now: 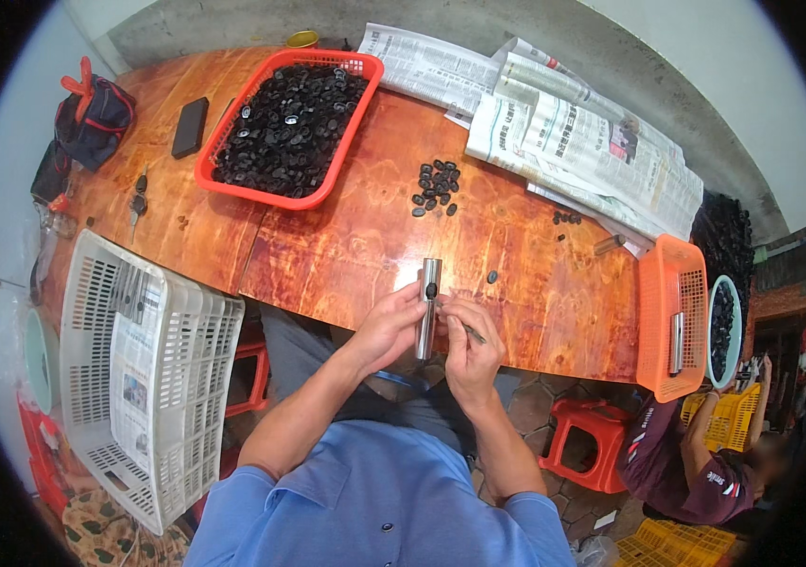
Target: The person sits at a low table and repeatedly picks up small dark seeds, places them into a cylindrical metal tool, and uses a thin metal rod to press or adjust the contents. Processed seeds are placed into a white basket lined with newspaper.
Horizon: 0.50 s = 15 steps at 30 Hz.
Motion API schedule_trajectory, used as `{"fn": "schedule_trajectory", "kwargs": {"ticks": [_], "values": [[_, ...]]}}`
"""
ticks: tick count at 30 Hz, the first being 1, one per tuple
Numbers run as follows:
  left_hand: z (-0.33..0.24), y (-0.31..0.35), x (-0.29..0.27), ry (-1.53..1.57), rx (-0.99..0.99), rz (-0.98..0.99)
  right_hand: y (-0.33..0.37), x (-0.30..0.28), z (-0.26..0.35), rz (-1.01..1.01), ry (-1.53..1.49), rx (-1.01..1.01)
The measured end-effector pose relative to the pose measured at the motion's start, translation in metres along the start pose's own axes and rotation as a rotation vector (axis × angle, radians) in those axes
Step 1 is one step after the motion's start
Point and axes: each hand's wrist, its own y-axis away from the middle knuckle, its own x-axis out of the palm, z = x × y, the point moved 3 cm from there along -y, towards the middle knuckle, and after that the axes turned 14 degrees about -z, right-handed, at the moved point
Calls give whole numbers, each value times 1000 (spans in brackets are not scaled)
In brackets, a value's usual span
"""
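Note:
My left hand point(386, 326) grips a silver metal tube point(429, 307) upright at the near edge of the wooden table point(346, 236). A small black part sits in an opening near the tube's top. My right hand point(471, 345) touches the tube from the right and holds a thin metal tool point(472, 332) between its fingers. A small pile of black rubber parts point(436, 187) lies on the table beyond the tube, and one loose black part point(492, 277) lies just right of it.
A red basket point(223, 175) full of black parts sits at the back left. Newspapers point(573, 132) cover the back right. An orange basket point(672, 321) stands at the right end, a white crate point(138, 378) at my left. Another person point(696, 463) sits low at the right.

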Motion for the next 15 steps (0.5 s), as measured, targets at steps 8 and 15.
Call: {"fn": "schedule_trajectory", "kwargs": {"ticks": [8, 15], "values": [[-2, 2, 3, 31, -27, 16, -2, 1, -2, 1, -6, 3], [-1, 1, 1, 22, -5, 19, -3, 4, 0, -8, 16, 23]]}}
